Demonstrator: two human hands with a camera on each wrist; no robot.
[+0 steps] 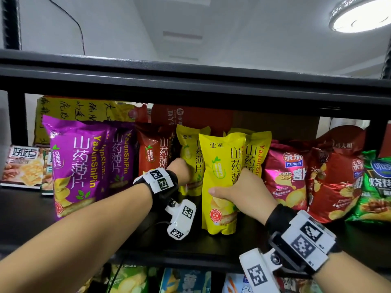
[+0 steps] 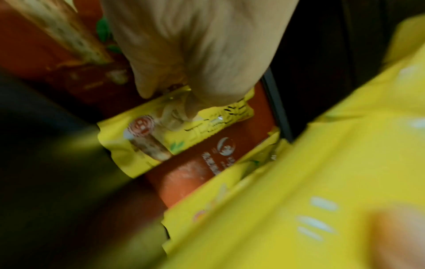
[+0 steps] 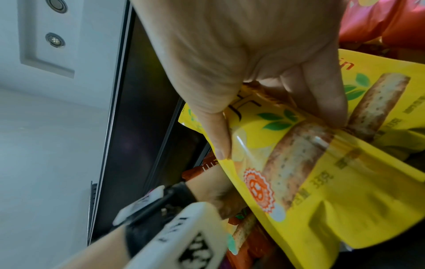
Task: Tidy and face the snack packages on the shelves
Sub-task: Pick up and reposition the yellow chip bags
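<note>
Both forearms reach up and forward onto the black shelf [image 1: 317,240]. The right hand [image 1: 243,191] grasps the front yellow yam-crisp bag [image 1: 220,182] around its middle, thumb across the face (the right wrist view shows the fingers curled behind it); the bag stands near the shelf's front edge, slightly tilted. The left hand [image 1: 179,170] reaches farther back, left of it, pinching the rear yellow bag [image 1: 190,149] beside the orange-red bag [image 1: 154,151].
</note>
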